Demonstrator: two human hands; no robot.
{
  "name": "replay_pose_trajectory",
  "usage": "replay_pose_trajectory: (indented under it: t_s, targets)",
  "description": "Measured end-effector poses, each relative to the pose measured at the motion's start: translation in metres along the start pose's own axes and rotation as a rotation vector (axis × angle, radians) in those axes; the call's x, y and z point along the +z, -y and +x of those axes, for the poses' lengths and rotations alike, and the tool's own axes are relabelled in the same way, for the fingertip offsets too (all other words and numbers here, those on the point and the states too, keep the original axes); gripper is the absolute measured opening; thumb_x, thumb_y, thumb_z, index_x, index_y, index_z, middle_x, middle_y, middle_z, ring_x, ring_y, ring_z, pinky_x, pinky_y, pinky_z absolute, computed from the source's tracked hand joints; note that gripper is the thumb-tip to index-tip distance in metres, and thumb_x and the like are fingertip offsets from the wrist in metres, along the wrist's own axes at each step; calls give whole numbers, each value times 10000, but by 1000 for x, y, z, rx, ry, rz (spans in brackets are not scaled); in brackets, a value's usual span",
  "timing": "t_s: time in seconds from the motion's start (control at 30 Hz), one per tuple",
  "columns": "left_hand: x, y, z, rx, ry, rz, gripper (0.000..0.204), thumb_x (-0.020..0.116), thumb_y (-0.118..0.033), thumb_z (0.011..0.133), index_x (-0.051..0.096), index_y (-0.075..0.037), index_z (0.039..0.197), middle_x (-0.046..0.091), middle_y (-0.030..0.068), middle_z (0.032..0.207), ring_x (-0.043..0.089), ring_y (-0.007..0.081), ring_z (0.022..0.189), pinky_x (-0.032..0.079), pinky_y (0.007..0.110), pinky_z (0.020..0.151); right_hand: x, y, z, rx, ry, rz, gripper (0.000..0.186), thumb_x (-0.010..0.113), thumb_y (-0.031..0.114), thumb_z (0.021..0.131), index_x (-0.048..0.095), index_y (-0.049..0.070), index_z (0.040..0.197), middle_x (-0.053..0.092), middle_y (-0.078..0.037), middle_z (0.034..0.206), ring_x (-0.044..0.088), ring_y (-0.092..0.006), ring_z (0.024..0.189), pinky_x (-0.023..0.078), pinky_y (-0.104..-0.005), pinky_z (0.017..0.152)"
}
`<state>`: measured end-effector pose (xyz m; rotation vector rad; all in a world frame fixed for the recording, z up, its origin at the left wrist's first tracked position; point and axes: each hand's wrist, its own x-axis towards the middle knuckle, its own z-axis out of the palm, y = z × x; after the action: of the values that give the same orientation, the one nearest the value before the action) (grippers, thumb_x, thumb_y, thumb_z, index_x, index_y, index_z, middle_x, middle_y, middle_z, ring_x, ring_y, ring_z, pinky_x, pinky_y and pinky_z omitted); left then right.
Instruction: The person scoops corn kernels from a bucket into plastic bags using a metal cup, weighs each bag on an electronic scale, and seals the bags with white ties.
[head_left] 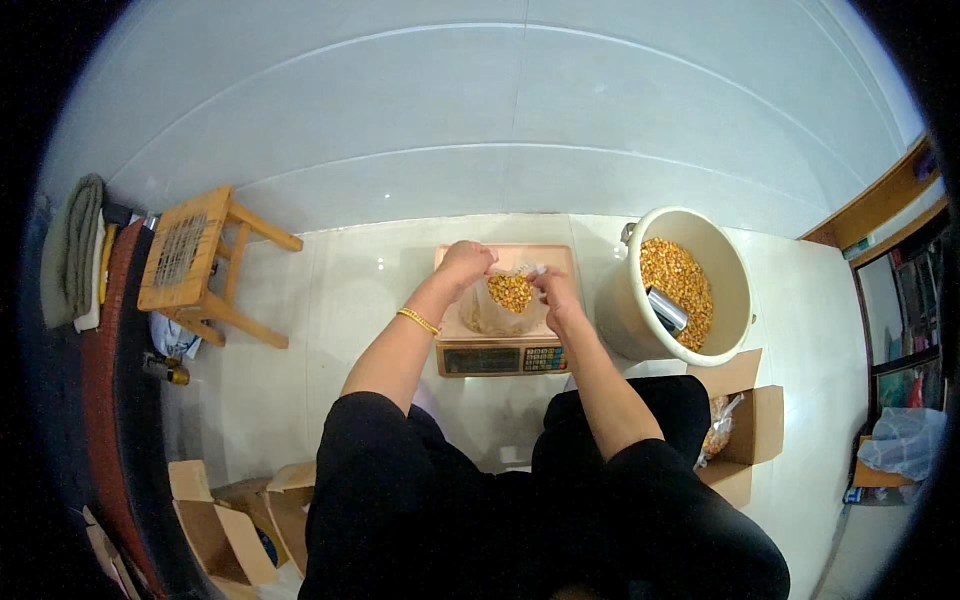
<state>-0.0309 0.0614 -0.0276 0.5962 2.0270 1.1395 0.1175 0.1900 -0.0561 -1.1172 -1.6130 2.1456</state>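
Observation:
A clear plastic bag (487,318) with yellow-orange corn kernels (510,292) in it stands on the pan of a digital scale (558,262). My left hand (468,262) pinches the bag's rim at its left side, a gold bracelet on that wrist. At the opposite side of the mouth, my right hand (556,290) has its fingers closed on the rim. Between the two hands the bag's mouth is spread, and the kernels show through it. The scale's display and keypad (545,358) face me.
To the right stands a large whitish bucket (625,300) of corn kernels, a metal scoop (667,311) lying in it. An open cardboard box (767,425) with a bagged lot sits by my right knee. A wooden stool (190,250) and more cardboard boxes (215,535) are at left. A pale wall (420,110) rises behind the scale.

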Motion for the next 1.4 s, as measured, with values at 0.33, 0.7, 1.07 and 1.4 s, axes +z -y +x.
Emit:
replay_pose_trajectory:
  t_s: [0.33,0.7,1.07,1.4]
  targets:
    - [-31,-44,-24,284,-359,419,182,591,-188,806,661,-58,911,665,138,826,631,250,764,488,346,715,5,34,6,-656,-437,175,75,584,-14,702,586,-4,628,533,-19,643,467,-106,608,371,-261,561]
    - [-30,-30,-31,101,-199,771,173,583,-94,748,667,-120,897,665,98,938,598,272,995,454,412,845,-7,3,14,-382,-205,17,144,539,-21,695,643,-10,793,589,-43,775,541,-138,737,401,-260,695]
    - [16,-42,-36,395,164,724,150,582,4,714,625,-39,851,651,145,814,633,308,805,498,384,701,38,-8,-22,-253,317,-192,298,614,-10,731,589,11,1027,617,-22,894,556,-133,880,430,-259,783]
    - [14,-5,-22,462,109,696,213,562,-39,739,647,-68,932,645,165,820,618,332,842,489,429,744,28,-40,13,-224,294,-434,226,481,147,903,547,-3,1058,603,-58,855,546,-146,770,451,-291,710]
